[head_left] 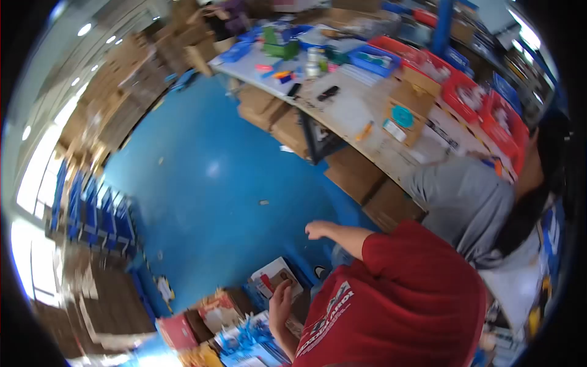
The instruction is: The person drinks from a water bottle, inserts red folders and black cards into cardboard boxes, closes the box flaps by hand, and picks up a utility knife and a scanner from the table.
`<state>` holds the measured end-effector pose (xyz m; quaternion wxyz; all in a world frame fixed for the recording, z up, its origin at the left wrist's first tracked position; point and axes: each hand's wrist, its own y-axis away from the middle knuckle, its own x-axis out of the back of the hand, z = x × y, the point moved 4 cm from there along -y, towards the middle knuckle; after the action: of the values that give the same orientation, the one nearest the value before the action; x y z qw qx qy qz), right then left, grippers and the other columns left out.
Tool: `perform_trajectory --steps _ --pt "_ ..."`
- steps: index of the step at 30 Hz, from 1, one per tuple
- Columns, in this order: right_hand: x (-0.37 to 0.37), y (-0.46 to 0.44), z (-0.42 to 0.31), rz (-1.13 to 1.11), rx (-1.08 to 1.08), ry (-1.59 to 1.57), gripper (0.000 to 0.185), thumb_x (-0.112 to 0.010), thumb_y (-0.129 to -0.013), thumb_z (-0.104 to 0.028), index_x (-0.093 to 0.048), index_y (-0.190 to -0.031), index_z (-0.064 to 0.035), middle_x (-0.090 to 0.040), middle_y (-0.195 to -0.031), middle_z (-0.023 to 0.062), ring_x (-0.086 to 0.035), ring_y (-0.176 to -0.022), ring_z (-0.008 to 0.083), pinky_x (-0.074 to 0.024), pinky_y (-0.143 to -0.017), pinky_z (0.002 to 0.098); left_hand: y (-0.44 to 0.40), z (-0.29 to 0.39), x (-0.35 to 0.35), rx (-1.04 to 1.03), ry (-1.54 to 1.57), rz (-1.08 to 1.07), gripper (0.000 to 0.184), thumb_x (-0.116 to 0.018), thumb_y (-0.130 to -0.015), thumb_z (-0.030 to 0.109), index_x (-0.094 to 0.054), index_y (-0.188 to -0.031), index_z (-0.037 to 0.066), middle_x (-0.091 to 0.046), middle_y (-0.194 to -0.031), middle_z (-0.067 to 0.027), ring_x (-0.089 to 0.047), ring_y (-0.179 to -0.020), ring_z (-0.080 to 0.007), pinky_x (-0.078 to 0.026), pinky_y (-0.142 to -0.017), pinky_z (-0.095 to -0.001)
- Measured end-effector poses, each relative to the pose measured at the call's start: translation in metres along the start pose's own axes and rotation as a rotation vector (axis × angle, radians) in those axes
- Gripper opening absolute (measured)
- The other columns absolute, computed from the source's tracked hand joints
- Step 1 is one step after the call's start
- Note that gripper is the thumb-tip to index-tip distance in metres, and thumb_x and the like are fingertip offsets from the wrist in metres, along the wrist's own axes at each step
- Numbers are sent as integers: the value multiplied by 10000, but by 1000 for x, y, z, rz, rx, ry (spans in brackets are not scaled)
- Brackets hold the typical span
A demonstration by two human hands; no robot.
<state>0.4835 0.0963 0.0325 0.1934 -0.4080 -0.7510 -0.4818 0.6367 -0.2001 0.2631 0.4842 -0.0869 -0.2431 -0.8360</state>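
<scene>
My left hand [280, 301] is at the lower middle, its fingers loosely stretched out with nothing visible in them. Just beyond it is an open white box [276, 269] with something red and brown inside; I cannot tell whether the hand touches it. My right hand [317, 230] hangs over the blue floor, fingers curled in, with nothing seen in it. Both arms come out of my red T-shirt [416, 293]. One shoe [319, 271] shows below, between the hands.
A long workbench [348, 107] carries an open cardboard box [411, 105], red bins [465, 95] and a blue tray [374, 60]. A person in grey [465, 199] leans at it. Cartons [211, 312] and blue pieces [247, 336] lie below; stacked cartons line the left.
</scene>
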Motion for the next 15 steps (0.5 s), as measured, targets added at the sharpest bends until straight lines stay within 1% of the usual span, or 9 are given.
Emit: perform_trajectory --steps 4,7,8,9,11,12,13,14,15 --pt "59 16 80 247 -76 -179 488 -676 -882 -319 -691 -1300 -67 -706 -1308 124 -669 -1152 355 -546 -973 441 -65 -1 46 88 -100 9 434 -583 -1025 306 -645 -1357 35 -716 -1272 -140 -689 -1091 -279 -526 -950 -343" --pt "107 45 125 313 -263 -402 489 -683 -891 -321 -687 -1300 -54 -703 -1310 129 -665 -1145 354 -536 -985 422 -120 5 61 157 -182 -50 449 -587 -1019 321 -644 -1360 35 -715 -1276 -143 -688 -1100 -288 -527 -957 -350" --pt "134 54 129 320 -268 -410 489 -683 -891 -321 -687 -1300 -54 -703 -1310 129 -665 -1145 354 -536 -985 422 -137 6 67 202 -224 -68 456 -589 -1016 328 -643 -1361 35 -714 -1278 -144 -688 -1105 -293 -527 -961 -353" --pt "166 63 140 516 -299 -401 462 -688 -886 -287 -679 -1282 -50 -698 -1290 132 -660 -1139 353 -531 -983 423 -154 7 72 248 -267 -85 464 -591 -1013 335 -643 -1362 35 -714 -1280 -145 -688 -1110 -297 -528 -964 -357" --pt "222 78 169 891 -361 -381 411 -699 -877 -218 -663 -1247 -43 -690 -1249 138 -649 -1128 350 -521 -979 423 -203 -5 79 185 -284 -104 498 -609 -1001 374 -639 -1370 40 -707 -1298 -148 -687 -1128 -324 -530 -971 -387" --pt "269 95 173 1057 -233 -242 430 -716 -863 -205 -650 -1260 -54 -666 -1274 158 -641 -1111 372 -521 -972 444 -224 6 80 198 -294 -110 498 -609 -1001 374 -639 -1370 40 -707 -1298 -148 -687 -1128 -324 -530 -971 -387" --pt "309 111 183 1074 -345 -165 452 -714 -854 -167 -631 -1286 -63 -630 -1304 177 -610 -1136 394 -510 -983 469 -249 19 75 137 -368 -158 503 -613 -1001 381 -639 -1370 41 -703 -1306 -150 -684 -1140 -334 -530 -973 -399" --pt "348 127 204 1279 -292 22 515 -730 -826 -132 -610 -1324 -80 -607 -1314 176 -578 -1170 398 -497 -991 477 -272 35 67 83 -434 -197 507 -618 -1000 389 -639 -1370 43 -700 -1314 -152 -681 -1151 -343 -530 -975 -411" --pt "384 147 236 1412 -387 29 560 -756 -794 -117 -602 -1331 -89 -609 -1292 163 -573 -1149 383 -494 -982 475 -297 46 59 25 -464 -218 484 -622 -1005 373 -637 -1385 74 -716 -1278 -134 -693 -1089 -301 -541 -912 -386"
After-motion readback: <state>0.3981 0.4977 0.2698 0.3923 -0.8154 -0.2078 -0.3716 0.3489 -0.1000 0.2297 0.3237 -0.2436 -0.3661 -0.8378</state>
